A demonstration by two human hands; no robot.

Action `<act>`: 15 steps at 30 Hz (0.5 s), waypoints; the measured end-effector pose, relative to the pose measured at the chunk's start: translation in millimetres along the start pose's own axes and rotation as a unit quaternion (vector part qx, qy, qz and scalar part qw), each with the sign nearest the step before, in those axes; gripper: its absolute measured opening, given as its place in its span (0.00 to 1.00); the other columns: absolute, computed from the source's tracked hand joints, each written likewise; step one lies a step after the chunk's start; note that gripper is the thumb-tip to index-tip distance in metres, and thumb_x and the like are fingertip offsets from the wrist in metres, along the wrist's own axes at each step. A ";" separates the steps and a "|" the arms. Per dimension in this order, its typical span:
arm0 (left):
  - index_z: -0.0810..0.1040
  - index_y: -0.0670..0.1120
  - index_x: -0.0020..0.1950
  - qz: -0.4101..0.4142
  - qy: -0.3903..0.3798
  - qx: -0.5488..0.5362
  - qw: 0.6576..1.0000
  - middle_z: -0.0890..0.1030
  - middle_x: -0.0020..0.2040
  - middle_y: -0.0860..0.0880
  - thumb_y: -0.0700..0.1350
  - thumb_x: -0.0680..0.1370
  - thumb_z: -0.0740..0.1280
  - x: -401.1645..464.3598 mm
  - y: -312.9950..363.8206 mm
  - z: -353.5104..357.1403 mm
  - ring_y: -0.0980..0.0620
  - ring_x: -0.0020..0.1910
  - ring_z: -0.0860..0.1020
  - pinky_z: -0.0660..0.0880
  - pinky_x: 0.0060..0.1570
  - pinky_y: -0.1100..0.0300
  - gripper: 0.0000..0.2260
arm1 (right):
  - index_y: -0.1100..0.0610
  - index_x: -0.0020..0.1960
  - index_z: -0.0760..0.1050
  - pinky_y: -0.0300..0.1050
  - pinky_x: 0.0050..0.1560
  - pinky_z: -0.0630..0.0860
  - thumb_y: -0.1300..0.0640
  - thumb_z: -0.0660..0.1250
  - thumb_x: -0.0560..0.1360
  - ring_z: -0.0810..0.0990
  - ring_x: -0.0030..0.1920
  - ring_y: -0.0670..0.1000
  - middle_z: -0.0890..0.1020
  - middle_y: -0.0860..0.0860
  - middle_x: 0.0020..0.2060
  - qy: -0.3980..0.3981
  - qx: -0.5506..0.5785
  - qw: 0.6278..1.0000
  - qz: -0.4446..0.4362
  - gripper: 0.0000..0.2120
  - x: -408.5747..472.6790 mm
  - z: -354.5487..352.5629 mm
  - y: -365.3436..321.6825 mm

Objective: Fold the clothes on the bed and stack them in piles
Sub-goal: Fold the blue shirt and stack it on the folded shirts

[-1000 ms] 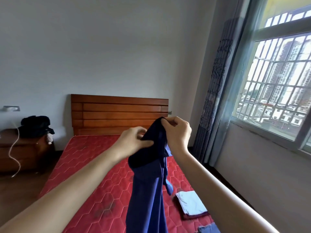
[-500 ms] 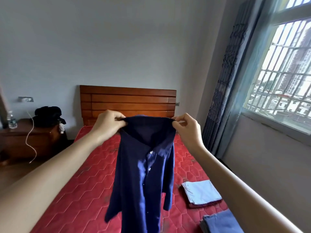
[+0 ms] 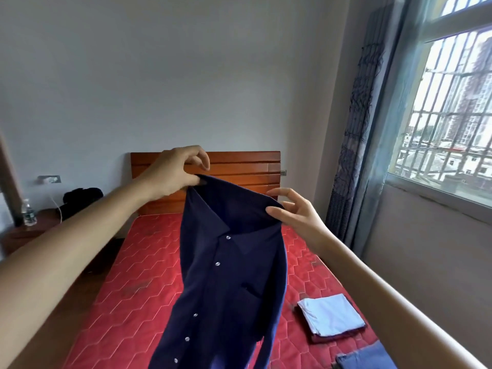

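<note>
Left hand [image 3: 173, 171] has risen, both grips pinching the navy shirt [image 3: 229, 275], right hand [image 3: 295, 217] seemingly loosely.

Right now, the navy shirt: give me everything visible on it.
The navy shirt is a dark blue collared button-up of soft woven-looking cloth, with pale buttons down the closed front and a chest pocket. It hangs in the air above the red mattress, tilted, lower part out of frame. The left hand pinches one shoulder higher up; the right hand pinches the other, lower. Nothing else touches it.
</note>
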State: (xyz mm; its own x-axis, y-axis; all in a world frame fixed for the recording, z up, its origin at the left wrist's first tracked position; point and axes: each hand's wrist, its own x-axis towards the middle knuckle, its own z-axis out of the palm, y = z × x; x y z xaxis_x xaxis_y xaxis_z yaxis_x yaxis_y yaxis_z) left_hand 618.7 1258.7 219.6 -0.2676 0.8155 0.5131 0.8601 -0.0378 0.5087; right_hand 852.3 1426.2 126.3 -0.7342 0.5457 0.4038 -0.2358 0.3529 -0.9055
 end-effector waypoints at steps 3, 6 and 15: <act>0.82 0.57 0.42 -0.008 -0.094 -0.061 0.994 0.85 0.45 0.54 0.40 0.70 0.75 -0.2 -3.0 -13.5 0.54 0.43 0.83 0.79 0.40 0.62 0.11 | 0.51 0.50 0.83 0.43 0.47 0.78 0.42 0.79 0.61 0.83 0.46 0.51 0.85 0.54 0.46 -0.019 -0.019 1.000 -0.009 0.21 5.7 -3.8 -13.7; 0.85 0.54 0.47 -0.026 -0.133 -0.124 0.983 0.85 0.46 0.48 0.46 0.69 0.74 -1.4 -7.8 -21.7 0.52 0.47 0.83 0.80 0.46 0.57 0.08 | 0.54 0.52 0.83 0.39 0.44 0.78 0.41 0.81 0.56 0.82 0.45 0.50 0.82 0.56 0.45 -0.049 -0.003 0.999 -0.014 0.29 11.4 -7.2 -26.9; 0.76 0.52 0.48 -0.016 -0.143 -0.253 0.957 0.83 0.40 0.46 0.47 0.74 0.69 -14.2 -23.2 -29.5 0.57 0.33 0.77 0.71 0.30 0.70 0.05 | 0.57 0.46 0.84 0.38 0.44 0.79 0.58 0.78 0.65 0.83 0.42 0.50 0.84 0.53 0.40 -0.072 0.047 0.996 -0.014 0.11 5.8 -25.1 -48.8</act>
State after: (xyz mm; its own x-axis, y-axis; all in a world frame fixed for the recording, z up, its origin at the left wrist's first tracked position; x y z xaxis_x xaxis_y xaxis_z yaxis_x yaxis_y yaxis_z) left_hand 589.7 1231.0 220.8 -0.0989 0.9430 0.3179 0.5131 -0.2254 0.8282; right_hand 875.5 1431.3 176.1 -0.8090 0.4192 0.4121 -0.3109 0.2898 -0.9052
